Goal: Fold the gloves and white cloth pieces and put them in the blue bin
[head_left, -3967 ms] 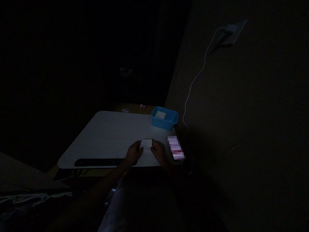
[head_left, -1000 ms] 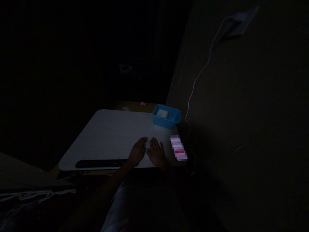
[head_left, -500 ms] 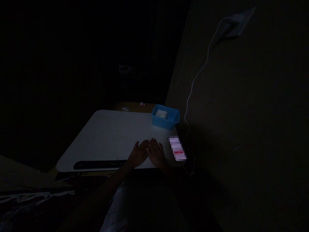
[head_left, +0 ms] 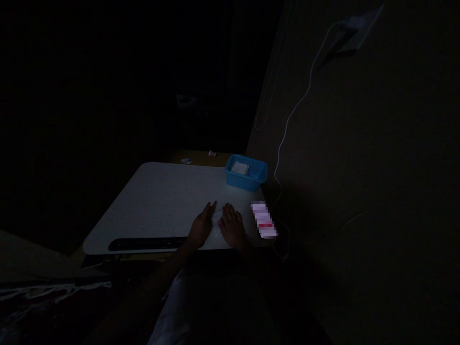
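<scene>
A thin, pale, crinkled piece (head_left: 216,223), perhaps paper or cloth, lies on the white tabletop (head_left: 168,196) between my two hands. My right hand (head_left: 233,227) rests palm down at its right edge, fingers stretched out flat. My left hand (head_left: 201,228) is turned on its side at the left of the piece, with its fingers extended and a gap between the fingertips. Neither hand grips anything that I can see. Darkness hides the detail of the piece.
A blue plastic basket (head_left: 240,181) with a pale stack (head_left: 240,167) stands at the back right. Right of my hands lies a lit phone (head_left: 264,220). A white cable (head_left: 287,122) runs down the wall from a socket (head_left: 355,31). A black slot strip (head_left: 147,244) edges the table's front.
My left hand has moved slightly left and turned onto its side, away from my right hand. The pale piece now shows between them. My right hand stays nearly where it was.
</scene>
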`<state>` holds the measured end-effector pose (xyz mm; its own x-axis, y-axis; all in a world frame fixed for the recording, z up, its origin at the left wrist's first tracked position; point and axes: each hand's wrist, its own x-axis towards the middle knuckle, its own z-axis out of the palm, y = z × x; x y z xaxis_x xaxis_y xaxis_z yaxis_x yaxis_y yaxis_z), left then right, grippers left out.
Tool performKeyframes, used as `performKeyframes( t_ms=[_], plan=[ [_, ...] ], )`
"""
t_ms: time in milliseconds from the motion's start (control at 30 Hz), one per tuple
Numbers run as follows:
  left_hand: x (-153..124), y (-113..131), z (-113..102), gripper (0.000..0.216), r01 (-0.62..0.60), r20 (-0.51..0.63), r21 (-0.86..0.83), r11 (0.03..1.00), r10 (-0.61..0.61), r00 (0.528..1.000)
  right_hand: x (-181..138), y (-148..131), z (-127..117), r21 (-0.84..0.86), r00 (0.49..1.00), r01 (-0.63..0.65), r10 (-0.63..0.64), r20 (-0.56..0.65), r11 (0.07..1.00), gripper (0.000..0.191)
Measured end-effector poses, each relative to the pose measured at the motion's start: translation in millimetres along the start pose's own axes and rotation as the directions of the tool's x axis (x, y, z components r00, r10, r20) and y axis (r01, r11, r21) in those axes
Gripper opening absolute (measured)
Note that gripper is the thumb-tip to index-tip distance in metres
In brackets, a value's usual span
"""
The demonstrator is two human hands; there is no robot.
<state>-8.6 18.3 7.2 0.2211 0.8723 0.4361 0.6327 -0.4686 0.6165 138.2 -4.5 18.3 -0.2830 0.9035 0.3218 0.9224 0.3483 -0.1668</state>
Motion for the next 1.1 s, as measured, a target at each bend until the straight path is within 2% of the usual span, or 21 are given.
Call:
performKeyframes(
  t_ms=[167,300,400,500,633,700,933,1100],
  plan=[
    [1,-1,0,0.061,-0.154,0.004,0.074,0.985,0.154,0.988,1,-6,1,-0.026,0.998,-0.057,0.058,0.039,0.998,0.054],
    [3,3,-3,0.057,-0.210,0.054,0.091,0.973,0.206,0.977,2,-3,4,-0.013,0.997,-0.062,0.063,0.036,0.998,0.053],
    [3,4,-3,0.049,-0.191,0.092,0.084,0.978,0.183,0.979,1,6,3,0.051,0.999,-0.028,0.029,-0.013,0.998,0.048],
    [3,4,-2,0.052,-0.140,0.074,0.034,0.990,0.137,0.988,-3,13,-2,0.126,0.997,0.045,-0.037,-0.065,0.991,0.051],
    [4,3,-3,0.062,-0.119,0.011,0.016,0.993,0.119,0.993,-10,12,-12,0.153,0.970,0.241,-0.241,-0.016,0.958,0.056],
    [4,2,-4,0.063,-0.122,-0.021,0.021,0.992,0.122,0.992,-12,8,-18,0.148,0.956,0.292,-0.295,-0.001,0.945,0.052],
    [5,1,-3,0.063,-0.124,-0.034,0.031,0.992,0.125,0.992,-4,-3,-27,0.121,0.979,0.198,-0.202,0.020,0.973,0.039],
    [5,0,-3,0.064,-0.113,-0.005,0.060,0.992,0.114,0.993,6,3,-32,0.033,0.954,0.260,-0.262,0.144,0.965,0.034]
  ],
)
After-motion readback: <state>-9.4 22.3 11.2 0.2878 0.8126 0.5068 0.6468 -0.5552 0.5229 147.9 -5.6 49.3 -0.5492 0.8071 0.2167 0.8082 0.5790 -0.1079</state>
